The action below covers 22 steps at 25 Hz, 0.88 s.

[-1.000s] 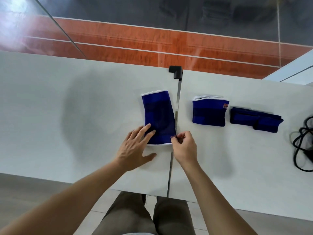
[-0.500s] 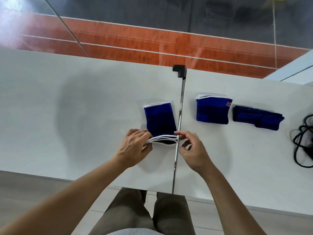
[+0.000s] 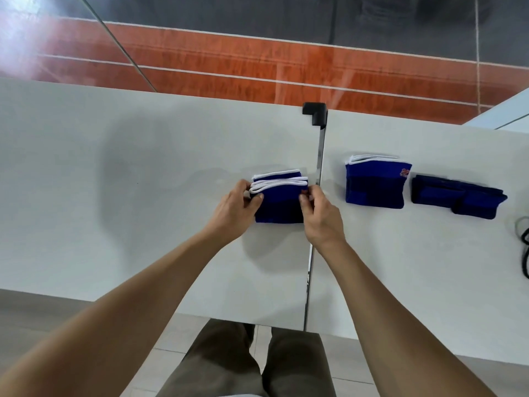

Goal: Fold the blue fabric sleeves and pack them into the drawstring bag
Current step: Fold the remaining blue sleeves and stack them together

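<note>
folded sleeve (image 3: 374, 184), dark sleeve (image 3: 458, 196), cable (image 3: 525, 253) rightward

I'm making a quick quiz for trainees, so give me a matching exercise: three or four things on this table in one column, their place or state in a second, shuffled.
Things:
1. sleeve between the hands
2. sleeve with red logo
3. dark bundle
4. black cord

Places or states:
A. at the picture's right edge
B. lies alone just right of the table seam
C. being folded, white edges stacked
D. between the logo sleeve and the cord

Pairs: 1-C, 2-B, 3-D, 4-A
</note>
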{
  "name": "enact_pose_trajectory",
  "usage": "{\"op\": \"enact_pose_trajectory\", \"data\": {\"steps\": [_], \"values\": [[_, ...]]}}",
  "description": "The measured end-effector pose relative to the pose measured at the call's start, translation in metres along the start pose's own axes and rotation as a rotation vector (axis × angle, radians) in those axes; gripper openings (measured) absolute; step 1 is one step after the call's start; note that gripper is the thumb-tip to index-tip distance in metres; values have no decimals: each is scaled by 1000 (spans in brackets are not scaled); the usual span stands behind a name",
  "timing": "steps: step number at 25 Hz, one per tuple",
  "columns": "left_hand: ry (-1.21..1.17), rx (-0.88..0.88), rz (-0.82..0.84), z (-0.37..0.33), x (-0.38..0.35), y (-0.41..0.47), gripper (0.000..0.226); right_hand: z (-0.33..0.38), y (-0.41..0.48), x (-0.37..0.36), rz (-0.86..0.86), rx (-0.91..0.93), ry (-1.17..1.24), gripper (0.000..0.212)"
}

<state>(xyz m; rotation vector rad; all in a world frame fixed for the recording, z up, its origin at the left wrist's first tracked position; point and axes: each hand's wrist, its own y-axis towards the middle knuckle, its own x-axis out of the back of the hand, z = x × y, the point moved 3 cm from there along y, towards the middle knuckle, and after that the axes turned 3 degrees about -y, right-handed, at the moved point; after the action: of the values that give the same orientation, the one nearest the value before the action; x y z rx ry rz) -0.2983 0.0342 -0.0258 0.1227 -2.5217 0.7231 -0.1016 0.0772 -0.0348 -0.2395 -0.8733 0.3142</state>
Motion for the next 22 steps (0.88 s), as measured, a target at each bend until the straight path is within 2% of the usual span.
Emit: {"op": "enact_pose_trajectory", "data": {"steps": [4, 8, 12, 15, 17, 20, 22], "values": [[7, 30, -112, 1, -8, 5, 25, 6, 8, -6, -53, -14, -69, 20], [165, 139, -229, -4, -16, 12, 31, 10, 15, -12, -107, -114, -123, 20], [254, 273, -314, -13, -20, 12, 34, 10, 19, -9, -191, -284, -83, 38], [258, 313, -334, -20, -27, 11, 31, 10, 10, -8, -205, -295, -115, 41], [205, 359, -322, -24, -29, 9, 30, 14, -2, -13, -187, -309, 19, 36], [130, 390, -290, -22, -29, 0, 33, 13, -14, -15, -116, -457, 319, 38], [56, 437, -237, -13, -30, -3, 38, 7, -17, -12, -59, -457, 366, 39]]}}
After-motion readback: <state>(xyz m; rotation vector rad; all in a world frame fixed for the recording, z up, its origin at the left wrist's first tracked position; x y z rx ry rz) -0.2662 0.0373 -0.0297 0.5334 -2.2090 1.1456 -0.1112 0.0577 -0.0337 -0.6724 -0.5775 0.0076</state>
